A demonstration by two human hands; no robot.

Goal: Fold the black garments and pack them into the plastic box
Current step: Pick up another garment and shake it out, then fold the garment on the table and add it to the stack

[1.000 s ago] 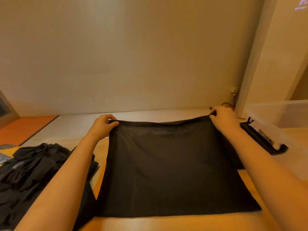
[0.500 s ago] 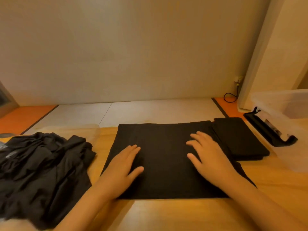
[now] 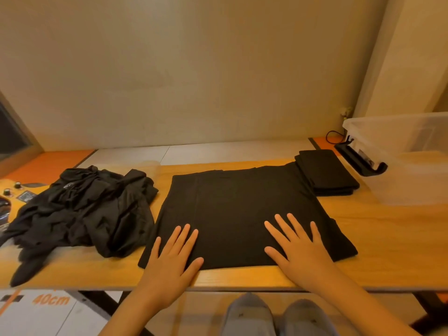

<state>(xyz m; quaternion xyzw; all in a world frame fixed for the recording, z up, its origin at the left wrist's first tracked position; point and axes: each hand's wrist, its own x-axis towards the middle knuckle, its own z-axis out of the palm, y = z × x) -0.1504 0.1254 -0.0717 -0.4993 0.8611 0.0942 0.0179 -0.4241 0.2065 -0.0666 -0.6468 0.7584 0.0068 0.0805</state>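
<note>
A black garment (image 3: 242, 209) lies flat and partly folded in the middle of the wooden table (image 3: 392, 238). My left hand (image 3: 171, 263) rests flat on its near left corner, fingers spread. My right hand (image 3: 299, 248) presses flat on its near right part. A neat stack of folded black garments (image 3: 327, 172) sits at its far right corner. A crumpled pile of black garments (image 3: 80, 209) lies to the left. The clear plastic box (image 3: 407, 154) stands at the right end of the table; a black latch (image 3: 358, 161) hangs at its side.
Dark knobs and a small device (image 3: 14, 190) sit at the table's far left edge. A black cable (image 3: 333, 137) runs on the floor by the wall. My shoes (image 3: 274, 316) show under the table's front edge.
One second ago both hands held the garment up by its top edge. It now lies flat on the table, and both hands have slid toward me over it, palms down.
</note>
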